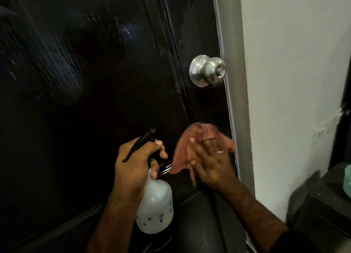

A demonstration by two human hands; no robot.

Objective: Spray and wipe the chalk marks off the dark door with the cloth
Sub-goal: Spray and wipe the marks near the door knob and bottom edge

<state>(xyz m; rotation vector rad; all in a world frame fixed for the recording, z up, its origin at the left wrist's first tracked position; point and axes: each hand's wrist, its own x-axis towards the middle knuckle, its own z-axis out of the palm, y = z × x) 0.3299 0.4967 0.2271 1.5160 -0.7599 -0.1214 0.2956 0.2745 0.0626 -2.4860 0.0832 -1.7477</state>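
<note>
Left hand (133, 165): you gripped the translucent spray bottle (154, 205).
Right hand (210, 157): flat fingers pressed checked cloth (191, 138) against glossy door (85, 81).

Standing right of a grey frame (230, 93): a pale wall (296, 62). Sitting dim in the lower right corner: dark furniture (319, 201), too shadowed to identify.

A single head-worn wide-angle camera looks forward and slightly down, close to the dark door (85, 100), which fills most of the frame. The left hand (133, 167) and right hand (210, 163) sit low in the centre; the doorknob (208, 71) is above the right hand.
</note>
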